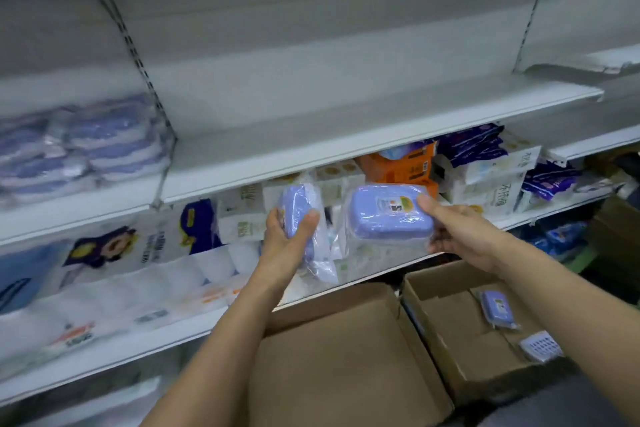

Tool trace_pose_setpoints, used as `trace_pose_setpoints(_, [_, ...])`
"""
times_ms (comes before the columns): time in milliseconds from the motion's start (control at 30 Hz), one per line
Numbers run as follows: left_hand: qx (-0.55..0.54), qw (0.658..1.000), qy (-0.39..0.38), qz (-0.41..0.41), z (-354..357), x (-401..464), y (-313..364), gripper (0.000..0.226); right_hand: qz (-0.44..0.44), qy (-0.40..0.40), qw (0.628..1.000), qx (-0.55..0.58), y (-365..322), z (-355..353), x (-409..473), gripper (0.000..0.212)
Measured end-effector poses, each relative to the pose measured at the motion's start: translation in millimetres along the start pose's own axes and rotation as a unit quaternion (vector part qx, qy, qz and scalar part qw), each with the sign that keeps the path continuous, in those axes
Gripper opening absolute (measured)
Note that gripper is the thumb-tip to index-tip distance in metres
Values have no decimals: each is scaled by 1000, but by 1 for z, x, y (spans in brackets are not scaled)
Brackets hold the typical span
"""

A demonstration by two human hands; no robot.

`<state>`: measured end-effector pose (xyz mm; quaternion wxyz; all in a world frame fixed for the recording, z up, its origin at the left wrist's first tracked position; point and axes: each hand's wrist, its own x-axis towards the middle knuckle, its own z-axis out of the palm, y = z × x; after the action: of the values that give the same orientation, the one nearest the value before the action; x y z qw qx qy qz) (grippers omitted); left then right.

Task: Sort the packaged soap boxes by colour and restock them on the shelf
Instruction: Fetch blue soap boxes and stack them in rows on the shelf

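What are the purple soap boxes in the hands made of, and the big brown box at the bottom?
Purple soap boxes: probably smooth hard plastic, each inside a clear shiny film bag that crinkles and glints. Brown box: cardboard, matte, with folded flaps and raw edges.

Soap boxes [389, 213] [298, 215]: smooth lilac plastic under glossy, crinkled clear film, paper label on the right one. Shelf [346, 146]: matt white painted metal, slotted metal uprights [138, 59]. Cartons [346, 357]: matt brown cardboard. Tissue packs [104, 274]: glossy printed plastic wrap.
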<state>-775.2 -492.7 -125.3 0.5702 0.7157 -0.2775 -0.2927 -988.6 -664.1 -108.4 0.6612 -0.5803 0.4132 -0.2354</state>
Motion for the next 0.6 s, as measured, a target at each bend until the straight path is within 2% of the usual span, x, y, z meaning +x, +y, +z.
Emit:
trace_pose_setpoints(67, [-7,1000,13,16,-32,-3,10,63,-19,-11,1000,4,-19,30,2,51])
trace_pose_setpoints(133, [0,999,36,33,-65,-4,19,52,-38,-24,999,1,-37,64,7,49])
trace_pose_setpoints(267, [21,994,91,52,-141,0,32,83,-67,-48,997,-6,-74,136,28,47])
trace_pose_setpoints(333, [32,991,116,54,-187,7,37,92,-76,-52,996,-10,-95,181,41,44])
trace_pose_setpoints(600, [81,969,214,96,-379,48,61,89,-131,-77,988,1,-182,389,104,42])
